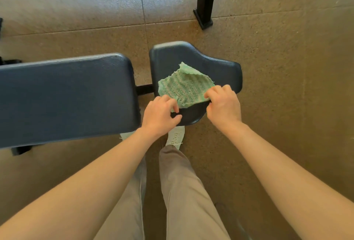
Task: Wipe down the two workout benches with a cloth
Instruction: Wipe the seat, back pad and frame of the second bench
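Observation:
A green and white woven cloth (184, 84) lies spread on the dark blue seat pad (220, 67) of a workout bench. The long back pad (65, 96) of the same bench stretches to the left, separated from the seat by a narrow gap. My left hand (160, 115) pinches the cloth's near left corner between thumb and fingers. The near right corner is pinched by my right hand (223, 104), lifting that edge slightly off the pad. Only this one bench is in view.
Speckled rubber floor tiles surround the bench. A black metal equipment leg (205, 0) stands on the floor at the back right. My legs in tan trousers and a white shoe (175, 137) are just below the seat pad.

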